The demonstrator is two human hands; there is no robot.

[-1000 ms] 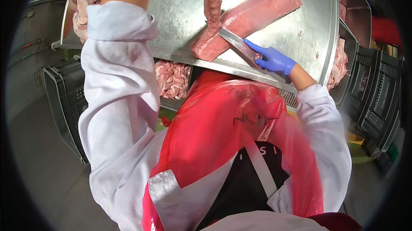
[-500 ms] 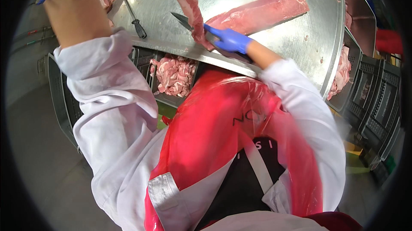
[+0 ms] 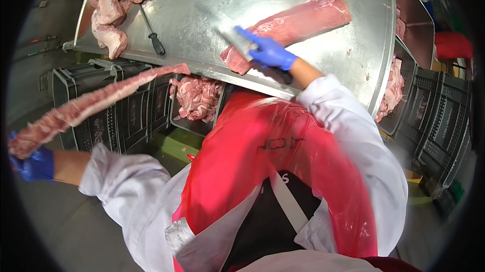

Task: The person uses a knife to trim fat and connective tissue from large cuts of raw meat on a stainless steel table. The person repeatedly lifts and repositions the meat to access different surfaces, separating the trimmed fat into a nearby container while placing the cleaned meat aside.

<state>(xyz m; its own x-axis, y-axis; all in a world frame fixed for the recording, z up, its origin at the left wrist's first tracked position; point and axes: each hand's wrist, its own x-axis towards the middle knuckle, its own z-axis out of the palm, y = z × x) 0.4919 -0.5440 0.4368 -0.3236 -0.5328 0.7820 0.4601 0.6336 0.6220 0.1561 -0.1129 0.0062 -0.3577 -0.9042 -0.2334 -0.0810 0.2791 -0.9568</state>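
Far out to the left, past the table's edge, my blue-gloved left hand point(image 3: 36, 165) grips the thick end of a long strip of meat point(image 3: 96, 100). The strip stretches right in the air, its thin end near a crate of meat trimmings point(image 3: 197, 97). My blue-gloved right hand point(image 3: 273, 52) is closed round a knife point(image 3: 233, 35), its blade blurred and pointing to the far left. Beneath or just beside the blade and hand lies a pork loin point(image 3: 308, 22), slanting across the steel table point(image 3: 182, 14).
A sharpening steel point(image 3: 153, 38) with a black handle lies near the table's front edge. Larger meat pieces point(image 3: 108, 12) sit at the far left. Dark plastic crates point(image 3: 136, 103) stand below on the left, and another crate of meat point(image 3: 391, 87) at the right.
My left hand has swung from the far upper left down to the lower left, carrying the strip off the table. The right hand with the knife stays over the table, its blade now lifted clear of the strip.
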